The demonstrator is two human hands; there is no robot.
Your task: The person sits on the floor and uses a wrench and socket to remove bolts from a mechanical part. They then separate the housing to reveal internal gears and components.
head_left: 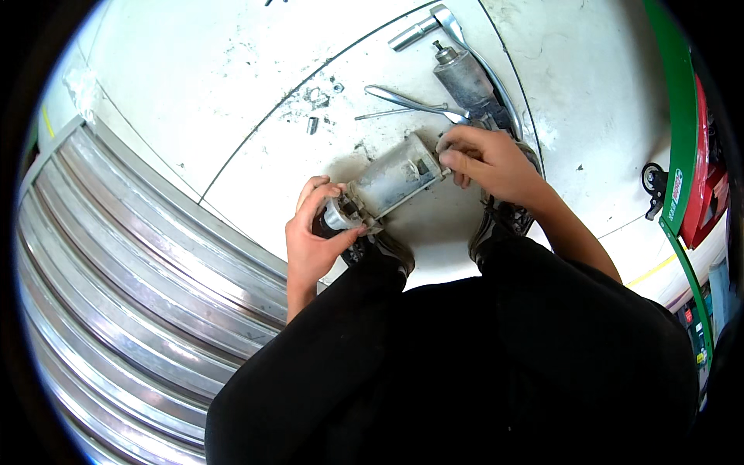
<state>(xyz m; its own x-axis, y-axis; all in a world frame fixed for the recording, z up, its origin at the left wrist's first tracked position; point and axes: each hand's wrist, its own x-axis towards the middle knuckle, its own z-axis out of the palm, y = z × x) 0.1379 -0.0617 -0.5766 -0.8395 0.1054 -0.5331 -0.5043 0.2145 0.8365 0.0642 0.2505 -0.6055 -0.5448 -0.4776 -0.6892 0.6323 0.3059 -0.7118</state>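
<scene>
A grey metal cylindrical housing (394, 182), worn and dirty, lies tilted between my shoes, close to the floor. My left hand (314, 232) is wrapped round its near-left end, with thumb and fingers on either side of a pale round cap (339, 215). At the far-right end, my right hand (484, 161) has its fingers curled and pinched together beside the housing's edge. Whatever lies between those fingertips is too small to make out. Just beyond the right hand is a second grey metal cylinder (469, 81) with a threaded tip.
Pliers (407, 98) and a long-handled wrench with a socket (415, 33) lie near the second cylinder. Small loose metal parts (316, 97) and dark grit dot the pale floor. Ribbed metal slats (155, 256) fill the left side. A green frame (682, 139) and a caster wheel (653, 180) stand right.
</scene>
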